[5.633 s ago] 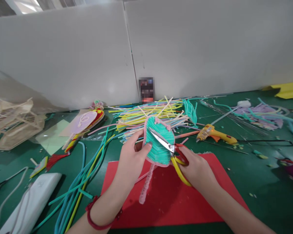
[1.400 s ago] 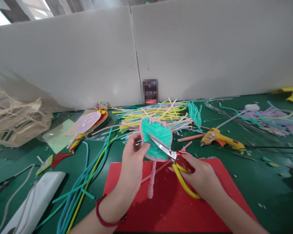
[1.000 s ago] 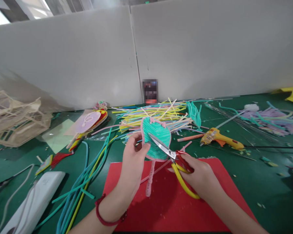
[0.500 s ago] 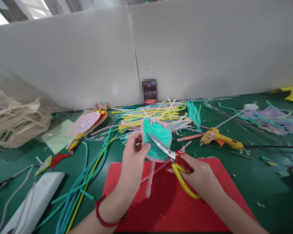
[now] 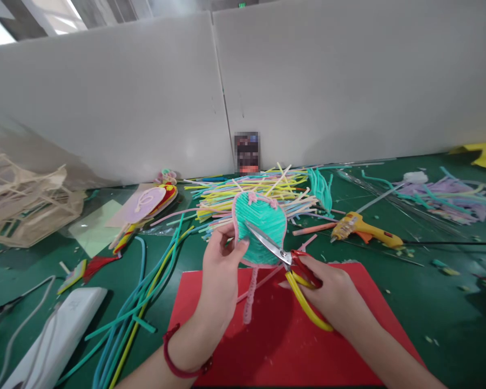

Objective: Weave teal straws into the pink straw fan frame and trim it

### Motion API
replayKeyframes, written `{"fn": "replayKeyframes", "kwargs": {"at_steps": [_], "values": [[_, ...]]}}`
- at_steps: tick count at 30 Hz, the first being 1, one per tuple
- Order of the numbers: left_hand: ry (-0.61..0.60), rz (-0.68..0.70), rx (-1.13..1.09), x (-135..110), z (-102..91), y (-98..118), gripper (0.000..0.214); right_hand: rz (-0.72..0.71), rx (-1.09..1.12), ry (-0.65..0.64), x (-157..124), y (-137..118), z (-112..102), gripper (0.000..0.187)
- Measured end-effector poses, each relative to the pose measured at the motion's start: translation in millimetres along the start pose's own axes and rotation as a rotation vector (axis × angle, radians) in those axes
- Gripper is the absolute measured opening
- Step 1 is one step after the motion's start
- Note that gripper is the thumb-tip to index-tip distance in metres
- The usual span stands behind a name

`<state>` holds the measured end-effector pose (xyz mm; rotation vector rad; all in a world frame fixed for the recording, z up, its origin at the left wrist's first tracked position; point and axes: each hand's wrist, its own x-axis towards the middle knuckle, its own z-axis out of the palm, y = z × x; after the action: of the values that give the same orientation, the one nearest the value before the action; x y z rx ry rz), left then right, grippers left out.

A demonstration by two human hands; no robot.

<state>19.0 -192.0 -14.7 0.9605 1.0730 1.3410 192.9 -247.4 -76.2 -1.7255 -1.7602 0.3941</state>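
My left hand (image 5: 221,273) pinches the left edge of a teal fan-shaped pipe-cleaner piece (image 5: 263,219) with a pink rim and a pink stem hanging down. It is held upright above a red sheet (image 5: 283,346). My right hand (image 5: 328,294) grips scissors (image 5: 285,254) with yellow and red handles. Their steel blades lie across the front of the teal piece, pointing up and left. A red cord sits around my left wrist.
A pile of coloured sticks (image 5: 259,192) lies behind the teal piece. A yellow glue gun (image 5: 362,229) lies to the right, with purple and teal scraps (image 5: 441,192) beyond. Long teal and yellow tubes (image 5: 137,308), a white case (image 5: 60,337), finished fans (image 5: 146,202) and a wooden frame (image 5: 20,202) fill the left. White partitions stand behind.
The teal piece has tilted slightly and shifted a little in my left hand. The scissors stay across it in about the same spot. The view has shifted slightly.
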Motion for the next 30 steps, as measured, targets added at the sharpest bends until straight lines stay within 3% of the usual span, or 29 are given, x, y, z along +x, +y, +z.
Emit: {"fn": "replayKeyframes", "kwargs": {"at_steps": [12, 30], "values": [[0.029, -0.038, -0.126, -2, 0.7, 0, 0.027, -0.107, -0.239, 0.163, -1, 4, 0, 0.031], [0.051, -0.031, -0.100, -8, 2.0, 0, 0.026, -0.061, -0.324, 0.051, -5, 2, 9, 0.036]]}}
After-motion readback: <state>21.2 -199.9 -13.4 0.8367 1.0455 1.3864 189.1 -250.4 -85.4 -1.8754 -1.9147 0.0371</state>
